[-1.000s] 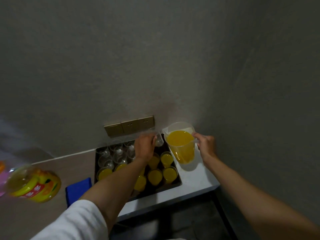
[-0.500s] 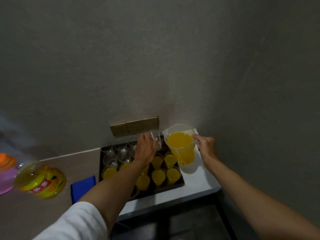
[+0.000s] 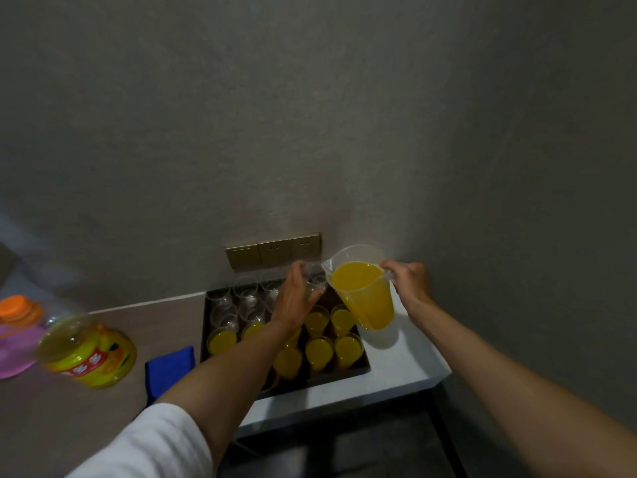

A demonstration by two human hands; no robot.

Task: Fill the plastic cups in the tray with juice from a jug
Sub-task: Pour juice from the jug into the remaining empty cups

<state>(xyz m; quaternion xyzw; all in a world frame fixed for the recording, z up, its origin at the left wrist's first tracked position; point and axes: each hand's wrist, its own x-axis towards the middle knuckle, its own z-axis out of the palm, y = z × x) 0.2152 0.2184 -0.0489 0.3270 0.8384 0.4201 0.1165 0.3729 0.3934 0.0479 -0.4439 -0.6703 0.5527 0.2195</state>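
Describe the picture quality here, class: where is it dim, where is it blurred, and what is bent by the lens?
Head view: dim overall, with the wall in shadow and the brightest spot the juice in the jug. Head view: the juice bottle at the left edge is smeared and soft. Head view: wide-angle stretch enlarges both forearms toward the bottom corners.

A clear plastic jug [image 3: 364, 294], more than half full of orange juice, is lifted and tilted with its spout toward a clear empty cup [image 3: 315, 282] held up just beside it, above the far right corner of the tray [image 3: 344, 373]. The dark rectangular tray lies on the counter; its near rows hold cups filled with juice [image 3: 319, 351], and the far left rows hold empty clear cups [image 3: 224, 313]. Juice seems not to be flowing yet.
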